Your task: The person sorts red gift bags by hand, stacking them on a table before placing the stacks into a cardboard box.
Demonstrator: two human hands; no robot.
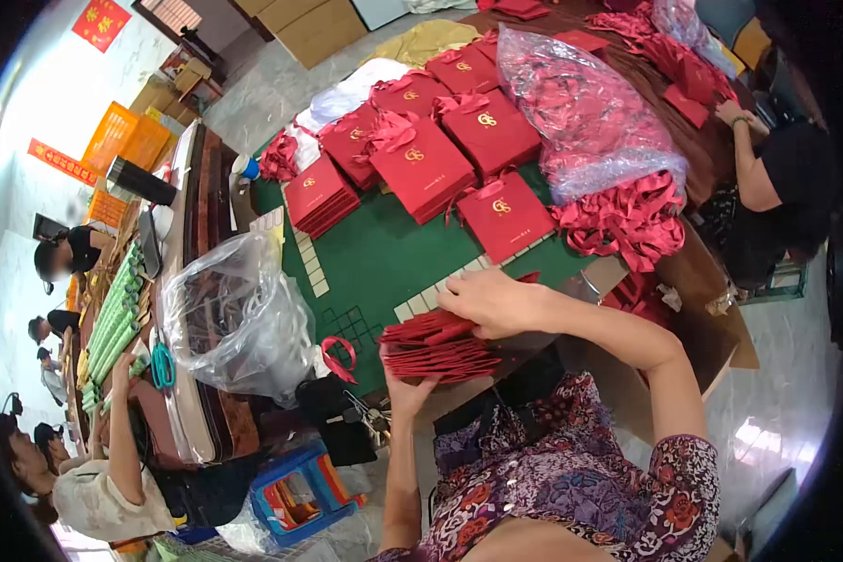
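My left hand (410, 391) is closed around the lower left side of a thick stack of folded red gift bags (445, 354), held at the table's near edge. Over the far side of this stack, my right hand (492, 302) has its fingers bent; whatever lies between them is hidden. A small red edge shows beyond the right wrist. Just left of the stack lies a loop of red ribbon (339, 360) on the green table top (361, 258). A red bag with a gold logo (504, 217) lies beyond my right hand.
Several piles of red bags (421, 169) stand farther back. A plastic sack of red ribbon (595, 122) lies right of them, and a clear plastic bag (239, 314) to my left. Co-workers sit at the right (787, 187) and left (108, 496). Teal scissors (163, 365) lie on the left table.
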